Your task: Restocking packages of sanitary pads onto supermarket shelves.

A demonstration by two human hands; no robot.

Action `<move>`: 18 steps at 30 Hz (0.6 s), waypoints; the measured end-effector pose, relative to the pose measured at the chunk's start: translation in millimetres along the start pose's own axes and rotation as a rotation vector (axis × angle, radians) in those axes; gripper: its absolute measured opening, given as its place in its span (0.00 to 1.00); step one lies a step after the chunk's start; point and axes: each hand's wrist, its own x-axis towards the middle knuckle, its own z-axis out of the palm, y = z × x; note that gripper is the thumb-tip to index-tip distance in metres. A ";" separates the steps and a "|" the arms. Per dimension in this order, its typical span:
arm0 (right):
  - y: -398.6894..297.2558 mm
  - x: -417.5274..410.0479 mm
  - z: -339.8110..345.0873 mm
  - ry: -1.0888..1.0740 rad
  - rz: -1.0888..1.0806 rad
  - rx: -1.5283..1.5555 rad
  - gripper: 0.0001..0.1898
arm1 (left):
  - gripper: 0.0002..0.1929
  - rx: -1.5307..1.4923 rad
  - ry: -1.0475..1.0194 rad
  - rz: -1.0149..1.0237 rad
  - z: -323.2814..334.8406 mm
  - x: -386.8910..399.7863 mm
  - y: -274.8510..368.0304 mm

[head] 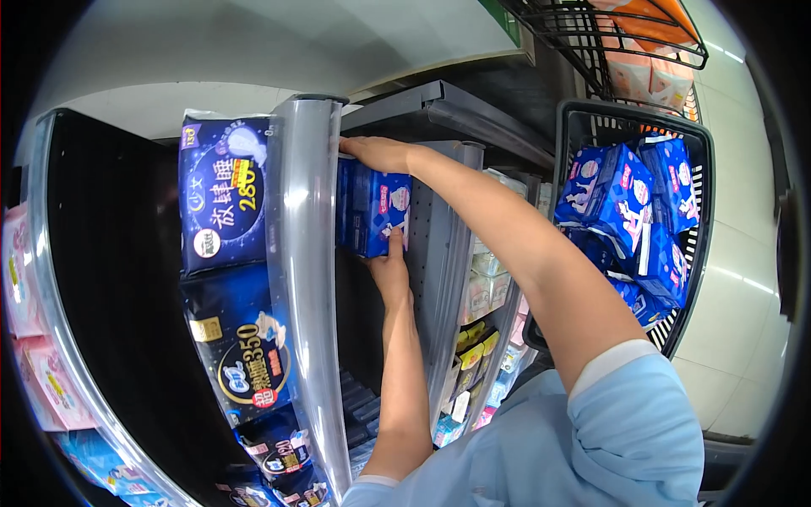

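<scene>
A stack of blue sanitary pad packs [381, 203] sits inside a shelf bay, pressed between my two hands. My left hand [388, 272] supports its lower side in this view, with the thumb laid on the front face. Across the opposite side lies my right hand [375, 153], its fingers reaching toward the back of the bay. The rear of the stack is hidden by the clear shelf edge strip [308, 209]. To the right, a black shopping basket [708, 190] holds several matching blue packs [624, 199].
Dark blue pad packs [225, 196] line the neighbouring shelf on the left. Pink packs [54, 380] stand at the far left. A metal shelf panel [437, 228] borders the bay. Above the basket is a black wire rack [595, 44] with tissue packs [668, 79]. Tiled floor [728, 329] lies beyond.
</scene>
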 end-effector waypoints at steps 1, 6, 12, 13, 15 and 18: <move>-2.0 0.8 3.9 -0.048 0.031 0.059 0.39 | 0.23 -0.052 0.014 -0.002 -1.0 1.0 -1.1; -1.5 7.1 6.6 -0.139 0.155 0.174 0.36 | 0.24 -0.139 0.028 -0.061 4.2 -1.1 10.4; 13.1 18.8 8.0 -0.124 -0.051 0.032 0.37 | 0.25 -0.089 0.010 -0.060 9.5 1.9 14.5; 13.2 20.0 9.7 -0.126 -0.049 0.036 0.37 | 0.24 -0.101 0.017 -0.060 7.3 4.4 11.8; 11.0 21.9 12.6 -0.161 0.044 0.049 0.37 | 0.23 -0.111 0.029 -0.063 5.0 5.2 11.0; 18.7 26.6 12.4 -0.137 -0.045 -0.019 0.38 | 0.22 -0.187 0.023 -0.082 10.0 2.6 16.5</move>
